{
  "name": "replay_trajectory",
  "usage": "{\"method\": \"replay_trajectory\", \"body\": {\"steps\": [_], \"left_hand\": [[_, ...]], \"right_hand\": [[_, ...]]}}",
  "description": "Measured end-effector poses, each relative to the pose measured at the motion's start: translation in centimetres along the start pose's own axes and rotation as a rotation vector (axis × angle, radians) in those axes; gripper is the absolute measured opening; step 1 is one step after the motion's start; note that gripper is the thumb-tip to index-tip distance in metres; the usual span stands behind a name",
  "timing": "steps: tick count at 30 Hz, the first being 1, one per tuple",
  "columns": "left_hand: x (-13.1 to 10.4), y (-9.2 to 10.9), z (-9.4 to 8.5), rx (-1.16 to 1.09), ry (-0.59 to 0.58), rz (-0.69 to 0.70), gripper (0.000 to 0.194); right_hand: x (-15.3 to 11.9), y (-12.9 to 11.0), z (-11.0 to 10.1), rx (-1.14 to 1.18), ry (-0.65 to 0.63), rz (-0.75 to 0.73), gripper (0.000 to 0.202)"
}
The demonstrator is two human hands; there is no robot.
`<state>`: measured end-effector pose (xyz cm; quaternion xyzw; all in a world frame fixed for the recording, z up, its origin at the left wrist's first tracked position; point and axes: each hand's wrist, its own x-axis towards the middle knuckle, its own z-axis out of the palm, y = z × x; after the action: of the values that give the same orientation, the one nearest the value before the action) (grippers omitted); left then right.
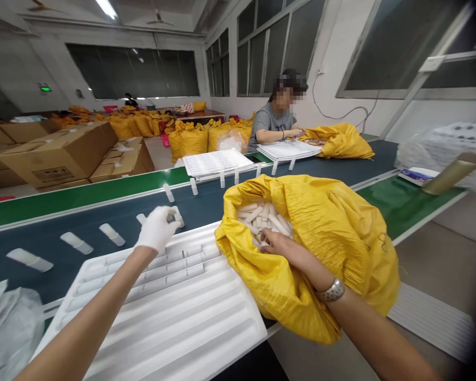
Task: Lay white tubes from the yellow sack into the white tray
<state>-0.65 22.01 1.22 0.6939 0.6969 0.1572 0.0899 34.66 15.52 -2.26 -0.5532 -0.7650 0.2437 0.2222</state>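
My left hand [157, 230], in a white glove, is over the dark conveyor belt [115, 205] with its fingers closed on a small white tube [178, 216]. My bare right hand [280, 245] reaches into the mouth of a yellow sack [333, 227]; its fingers are bent onto the white tubes [262, 214] inside, and the fingertips are partly hidden among them. In front of me lies a white grooved tray [198, 323], with printed white tubes [170, 278] in its upper grooves. Several white tubes stand or lean in a row along the belt.
Across the belt a person [275, 116] handles things beside another yellow sack [341, 140] and a white tray [289, 149]. Another tray [216, 162] lies on the far green edge. Plastic bags [14, 323] are at the left; a box [418, 176] is at the right.
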Motion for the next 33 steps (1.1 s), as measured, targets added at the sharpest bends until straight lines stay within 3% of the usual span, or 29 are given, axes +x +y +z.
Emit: {"method": "replay_trajectory", "body": {"steps": [3, 6, 10, 14, 18, 21, 25, 28, 33], "left_hand": [[-4.5, 2.6, 1.4, 0.018, -0.154, 0.236, 0.021], [-6.7, 4.6, 3.0, 0.072, -0.246, 0.361, 0.009], [-6.1, 5.8, 3.7, 0.098, -0.259, 0.335, 0.023], [-5.6, 6.1, 3.5, 0.045, -0.226, 0.299, 0.026], [-7.6, 6.4, 1.5, -0.019, -0.09, 0.231, 0.015], [-10.9, 6.7, -1.3, -0.282, -0.062, 0.168, 0.031], [-16.0, 6.9, -4.3, -0.724, -0.24, 0.08, 0.045], [-18.3, 6.4, -4.8, -0.726, -0.275, 0.087, 0.042], [-20.4, 5.8, -4.0, -0.748, -0.299, 0.083, 0.037]], "right_hand": [[0.6, -0.2, -1.6, 0.063, -0.055, -0.061, 0.038], [-0.1, -1.2, -2.8, 0.171, -0.035, -0.234, 0.033], [-2.5, -3.0, -3.4, 0.231, 0.091, -0.434, 0.02], [-4.4, -4.1, -3.6, 0.32, 0.277, -0.405, 0.029], [-5.1, -5.1, -3.5, 0.59, 0.373, -0.433, 0.02], [-5.1, -6.4, -3.1, 0.583, 0.225, -0.485, 0.025], [-4.3, -8.7, -2.3, 0.294, -0.066, -0.61, 0.041], [-3.7, -10.5, -1.8, 0.178, -0.186, -0.695, 0.042], [-3.7, -12.9, -0.9, 0.018, -0.292, -0.746, 0.036]]}}
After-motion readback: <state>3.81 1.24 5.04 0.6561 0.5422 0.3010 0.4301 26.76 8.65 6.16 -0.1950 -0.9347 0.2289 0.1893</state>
